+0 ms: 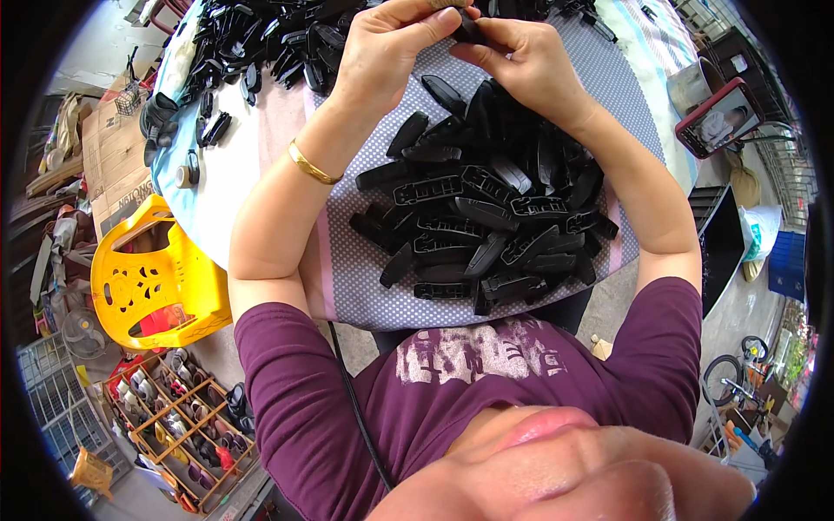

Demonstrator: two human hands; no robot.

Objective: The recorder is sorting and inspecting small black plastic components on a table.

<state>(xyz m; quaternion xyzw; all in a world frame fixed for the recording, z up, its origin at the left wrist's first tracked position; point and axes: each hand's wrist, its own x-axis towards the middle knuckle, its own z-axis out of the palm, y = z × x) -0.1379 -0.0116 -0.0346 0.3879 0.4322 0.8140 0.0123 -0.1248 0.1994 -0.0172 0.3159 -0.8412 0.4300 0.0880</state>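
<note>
Both of my hands are raised at the far side of the pile, close together at the top edge of the head view. A small black plastic piece point(470, 31) sits between them, partly hidden by the fingers. My left hand point(391, 43) is closed, its thumb and fingers pinching at the piece's left end. From the other side, my right hand point(532, 61) grips it between thumb and bent fingers. Below the hands lies a heap of long black plastic pieces point(486, 213), some with ribbed, hollow undersides facing up.
A patterned cloth point(343, 286) covers the table. More black pieces point(261, 43) are piled at the far left. A phone point(721, 117) stands at the right edge. A yellow plastic chair point(130, 278) and a wooden rack of shoes point(178, 421) are at the left.
</note>
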